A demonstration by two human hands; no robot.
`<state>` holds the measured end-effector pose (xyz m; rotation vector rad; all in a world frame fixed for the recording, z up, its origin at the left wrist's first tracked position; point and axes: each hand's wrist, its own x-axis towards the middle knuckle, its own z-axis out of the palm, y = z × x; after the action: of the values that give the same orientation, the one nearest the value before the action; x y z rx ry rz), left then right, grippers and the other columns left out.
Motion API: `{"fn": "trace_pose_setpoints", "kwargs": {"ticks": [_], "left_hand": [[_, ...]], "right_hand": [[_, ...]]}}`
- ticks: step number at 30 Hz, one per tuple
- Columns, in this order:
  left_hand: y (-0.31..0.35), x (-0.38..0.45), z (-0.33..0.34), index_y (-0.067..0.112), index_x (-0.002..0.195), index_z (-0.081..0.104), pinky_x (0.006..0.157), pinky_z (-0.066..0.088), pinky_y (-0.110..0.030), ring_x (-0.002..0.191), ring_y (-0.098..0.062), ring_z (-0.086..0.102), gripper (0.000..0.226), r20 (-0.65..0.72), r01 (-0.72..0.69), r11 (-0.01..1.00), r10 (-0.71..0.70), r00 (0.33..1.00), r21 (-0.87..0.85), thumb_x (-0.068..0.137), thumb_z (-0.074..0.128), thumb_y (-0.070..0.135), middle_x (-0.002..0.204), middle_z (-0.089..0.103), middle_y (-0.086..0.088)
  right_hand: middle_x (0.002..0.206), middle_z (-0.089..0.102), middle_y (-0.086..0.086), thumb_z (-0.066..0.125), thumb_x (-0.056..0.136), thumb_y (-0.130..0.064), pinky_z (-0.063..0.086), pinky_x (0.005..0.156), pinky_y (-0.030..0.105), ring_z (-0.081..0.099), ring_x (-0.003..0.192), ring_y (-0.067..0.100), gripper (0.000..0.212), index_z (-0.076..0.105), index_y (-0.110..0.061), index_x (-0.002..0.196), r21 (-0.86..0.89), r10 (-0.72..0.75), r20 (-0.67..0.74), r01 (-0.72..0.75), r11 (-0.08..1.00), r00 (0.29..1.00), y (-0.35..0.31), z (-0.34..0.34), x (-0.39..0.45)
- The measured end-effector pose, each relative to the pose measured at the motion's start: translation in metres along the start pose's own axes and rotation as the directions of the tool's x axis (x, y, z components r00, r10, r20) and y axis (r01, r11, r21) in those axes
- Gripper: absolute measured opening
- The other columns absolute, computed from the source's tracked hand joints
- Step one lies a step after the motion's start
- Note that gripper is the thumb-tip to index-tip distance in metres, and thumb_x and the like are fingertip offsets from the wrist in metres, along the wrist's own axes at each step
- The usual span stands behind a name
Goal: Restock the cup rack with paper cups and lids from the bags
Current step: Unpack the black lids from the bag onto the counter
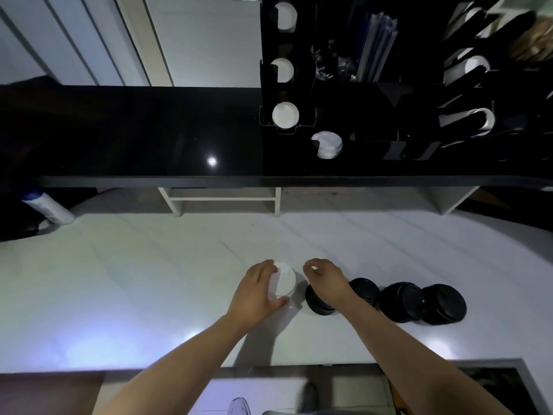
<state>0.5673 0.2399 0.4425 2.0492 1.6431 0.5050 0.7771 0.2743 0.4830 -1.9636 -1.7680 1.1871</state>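
While the left hand (pixel 257 292) curls around the white stack of lids (pixel 284 283) on the surface (pixel 149 280), the right hand (pixel 326 281) hovers beside it, fingers curled, holding nothing. Light, thin plastic likely dents; grip the stack's sides gently.

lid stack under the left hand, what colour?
White. The lid stack held by the left hand shows clearly in the head view, beside the black lid stacks.

No sleeves here, both forearms are bare right up to the frame edge. The left hand (pixel 257 290) and right hand (pixel 324 281) have no gloves. No rings or watch visible either.
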Motion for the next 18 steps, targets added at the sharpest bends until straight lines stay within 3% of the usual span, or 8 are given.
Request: {"fn": "trace_pose_setpoints", "kwargs": {"ticks": [7,12,16,18], "left_hand": [[0.003,0.002,0.005,0.019,0.138,0.052,0.097,0.051,-0.034,0.124,-0.027,0.053,0.083,-0.055,0.069,0.997,-0.067,0.996,0.038,0.07,0.078,0.06,0.137,0.053,-0.003],[0.015,0.006,-0.005,0.027,0.148,0.034,0.095,0.054,-0.036,0.128,-0.025,0.044,0.094,-0.124,0.144,0.988,-0.137,0.983,0.055,0.074,0.059,0.077,0.143,0.043,-0.004],[0.011,0.009,-0.024,0.029,0.149,0.025,0.096,0.051,-0.039,0.13,-0.027,0.037,0.089,-0.172,0.334,0.94,-0.342,0.924,-0.072,0.08,0.055,0.076,0.144,0.036,-0.007],[-0.001,0.009,-0.029,0.028,0.147,0.029,0.094,0.051,-0.042,0.127,-0.03,0.039,0.089,-0.185,0.385,0.922,-0.387,0.903,-0.045,0.078,0.056,0.078,0.139,0.038,-0.008]], "right_hand": [[0.125,0.061,0.0,0.045,0.102,-0.031,0.04,0.086,0.024,0.058,0.105,0.016,0.025,0.067,-0.024,0.109,-0.024,0.003,0.059,-0.001,1.0,0.998,0.002,0.009,0.002],[0.119,0.06,0.0,0.045,0.103,-0.03,0.041,0.088,0.027,0.056,0.106,0.018,0.026,0.068,-0.02,0.11,-0.024,-0.02,0.045,0.021,0.999,0.999,0.0,0.009,0.001],[0.115,0.061,0.0,0.046,0.103,-0.026,0.035,0.083,0.022,0.056,0.104,0.017,0.024,0.068,-0.016,0.106,-0.019,-0.065,0.005,0.065,0.998,0.998,0.0,0.005,0.005],[0.119,0.062,0.002,0.047,0.103,-0.025,0.035,0.084,0.021,0.056,0.105,0.016,0.024,0.068,-0.016,0.106,-0.013,-0.073,0.004,0.073,0.997,0.997,0.001,0.005,0.007]]}}
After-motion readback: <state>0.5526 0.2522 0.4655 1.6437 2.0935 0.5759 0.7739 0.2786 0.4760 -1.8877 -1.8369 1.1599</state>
